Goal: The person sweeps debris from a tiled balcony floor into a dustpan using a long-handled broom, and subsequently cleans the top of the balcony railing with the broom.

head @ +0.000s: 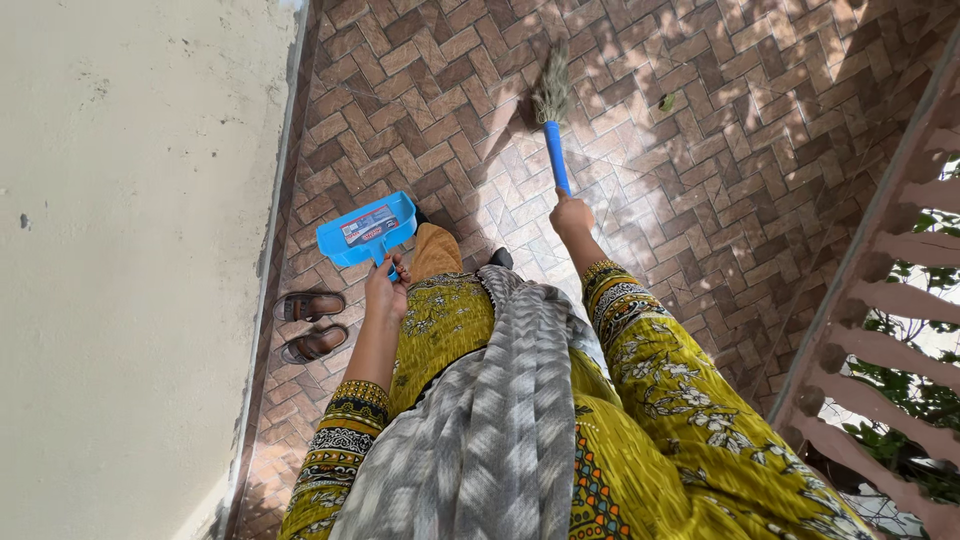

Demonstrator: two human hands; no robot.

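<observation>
Where herringbone brick paving point(700, 150) meets a cream wall point(130, 250) — grips clench dustpan point(365, 232) and broom point(553, 120).

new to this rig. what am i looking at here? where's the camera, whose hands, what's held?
One picture, from a camera worn on a person's head, looking down their body at a brick-paved floor. No machine: two bare hands. The left hand grips the handle of a blue dustpan. The right hand holds a broom by its blue handle, bristles on the bricks. A pair of brown sandals lies by the pale wall on the left; a railing runs on the right.
</observation>
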